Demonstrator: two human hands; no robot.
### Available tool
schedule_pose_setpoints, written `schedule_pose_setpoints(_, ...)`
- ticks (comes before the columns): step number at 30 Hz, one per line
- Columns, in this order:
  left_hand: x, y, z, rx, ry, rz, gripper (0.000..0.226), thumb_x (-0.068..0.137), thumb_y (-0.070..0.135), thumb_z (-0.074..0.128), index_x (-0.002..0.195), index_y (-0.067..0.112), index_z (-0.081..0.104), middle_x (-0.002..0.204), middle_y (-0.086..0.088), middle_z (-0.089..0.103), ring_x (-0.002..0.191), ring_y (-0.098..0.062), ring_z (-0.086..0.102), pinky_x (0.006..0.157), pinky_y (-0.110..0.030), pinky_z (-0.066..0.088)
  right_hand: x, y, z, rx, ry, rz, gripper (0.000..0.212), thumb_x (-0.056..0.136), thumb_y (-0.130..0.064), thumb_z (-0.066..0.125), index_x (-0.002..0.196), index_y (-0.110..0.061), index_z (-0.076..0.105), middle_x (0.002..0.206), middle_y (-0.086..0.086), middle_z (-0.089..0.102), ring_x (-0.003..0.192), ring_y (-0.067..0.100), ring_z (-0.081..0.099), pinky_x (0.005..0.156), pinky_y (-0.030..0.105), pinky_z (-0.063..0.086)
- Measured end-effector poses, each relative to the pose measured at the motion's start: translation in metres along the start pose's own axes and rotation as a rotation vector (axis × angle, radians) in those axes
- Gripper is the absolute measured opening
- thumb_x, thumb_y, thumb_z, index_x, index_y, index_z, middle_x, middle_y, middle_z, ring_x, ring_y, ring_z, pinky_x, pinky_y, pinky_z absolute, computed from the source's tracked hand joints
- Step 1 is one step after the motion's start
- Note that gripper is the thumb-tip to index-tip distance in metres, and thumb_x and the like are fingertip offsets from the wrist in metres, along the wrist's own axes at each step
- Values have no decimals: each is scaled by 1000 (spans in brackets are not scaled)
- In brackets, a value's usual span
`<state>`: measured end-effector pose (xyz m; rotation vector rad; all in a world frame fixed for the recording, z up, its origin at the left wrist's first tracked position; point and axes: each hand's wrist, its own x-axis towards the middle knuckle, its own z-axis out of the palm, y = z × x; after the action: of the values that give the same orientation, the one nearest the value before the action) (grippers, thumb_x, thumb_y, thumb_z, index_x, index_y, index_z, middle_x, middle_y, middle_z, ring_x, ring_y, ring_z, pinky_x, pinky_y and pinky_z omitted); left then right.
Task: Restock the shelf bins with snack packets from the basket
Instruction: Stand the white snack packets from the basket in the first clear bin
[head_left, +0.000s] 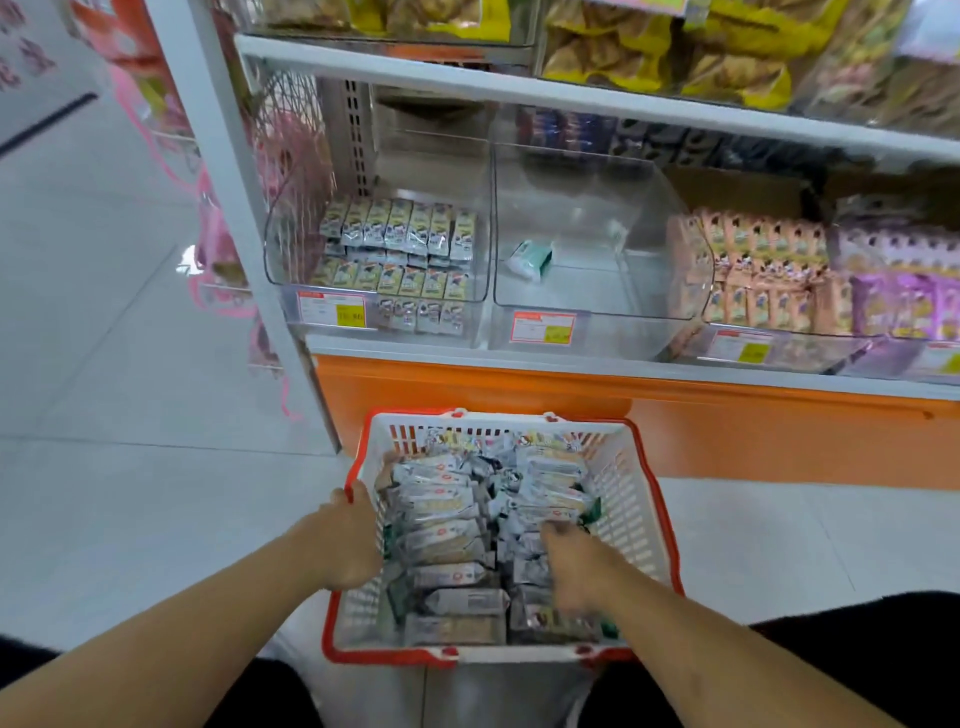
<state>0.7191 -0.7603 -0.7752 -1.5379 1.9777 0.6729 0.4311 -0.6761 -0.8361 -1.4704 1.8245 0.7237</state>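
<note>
Our left hand (347, 540) is gripping the basket (641, 512) by its red rim, while our right hand (574, 566), fingers curled down, is reaching among the snack packets (447, 525); we cannot tell whether it holds one. Beyond both hands, a clear shelf bin (597, 291) is holding one green packet (530, 258).

Price tags (543, 328) on the bins (597, 234) (orange-framed, yellow patches) are too blurred to read.

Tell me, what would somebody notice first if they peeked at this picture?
Probably the red-rimmed basket on the floor, heaped with silvery snack packets, with the left hand gripping its rim and the right hand reaching among the packets. Next, the nearly empty clear bin in the middle of the shelf, holding a single green-and-white packet.
</note>
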Motion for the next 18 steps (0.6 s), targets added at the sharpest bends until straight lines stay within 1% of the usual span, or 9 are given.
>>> schedule_pose_setpoints(2, -5, 10, -11, -28, -22, -19, 86, 101, 32, 51, 159, -7, 1, 155, -29, 30, 131, -37, 52, 98, -35, 48, 1, -3, 5, -56, 114, 7, 98, 87, -10, 70, 165, -12, 10, 161, 21, 33, 126, 38, 57, 99, 45, 57)
schedule_pose_setpoints(5, -9, 18, -24, 41, -76, 8, 59, 106, 27, 45, 152, -7, 28, 146, -26, 43, 123, -30, 56, 97, -32, 47, 1, -3, 5, -142, 131, 19, 98, 86, -8, 74, 164, -8, 15, 164, 17, 31, 135, 36, 52, 104, 43, 54)
schedule_pose_setpoints(7, -7, 18, -27, 107, -88, 22, 50, 103, 26, 48, 145, -2, 41, 129, -19, 53, 105, -25, 59, 91, -32, 50, -3, -3, 0, -184, 112, -11, 74, 87, -14, 74, 152, -10, 37, 149, 15, 48, 123, 32, 60, 96, 43, 57)
schedule_pose_setpoints(8, -5, 17, -29, 147, -96, 36, 45, 102, 25, 49, 138, -2, 49, 119, -15, 55, 96, -22, 58, 87, -32, 52, -6, -3, -5, -198, 106, -29, 53, 87, -17, 73, 135, -14, 49, 135, 11, 56, 114, 29, 63, 90, 41, 58)
schedule_pose_setpoints(9, -4, 16, -33, 184, -107, 46, 41, 102, 23, 48, 134, -1, 55, 113, -12, 55, 90, -21, 57, 83, -32, 52, -9, -3, -11, -196, 118, -47, 35, 87, -18, 72, 117, -17, 54, 120, 7, 59, 105, 27, 65, 85, 39, 59)
schedule_pose_setpoints(11, -7, 15, -47, 197, -84, 74, 38, 101, 22, 49, 134, 3, 54, 108, -8, 58, 86, -18, 59, 77, -31, 53, -17, -4, -25, -156, 153, -79, 18, 85, -18, 70, 93, -18, 54, 100, 3, 59, 91, 24, 65, 74, 37, 59)
schedule_pose_setpoints(14, -17, 15, -80, 103, -17, 183, 40, 104, 32, 47, 138, 11, 53, 116, -6, 64, 100, -20, 63, 85, -34, 55, -32, -8, -55, -51, 232, -158, 13, 83, -20, 68, 86, -18, 56, 91, 1, 60, 81, 20, 62, 63, 33, 51)
schedule_pose_setpoints(17, -26, 19, -109, -160, 68, 275, 38, 104, 42, 48, 106, 11, 71, 104, -9, 73, 95, -26, 70, 87, -42, 58, -60, -17, -95, 190, 300, -291, 15, 84, -20, 69, 93, -20, 56, 94, 3, 61, 81, 19, 58, 68, 38, 51)
schedule_pose_setpoints(18, -32, 22, -118, -308, 73, 298, 38, 104, 42, 49, 103, 12, 72, 99, -8, 75, 91, -26, 73, 87, -43, 60, -74, -21, -110, 261, 340, -353, 17, 85, -19, 70, 95, -21, 56, 95, 3, 61, 82, 18, 57, 70, 37, 51)
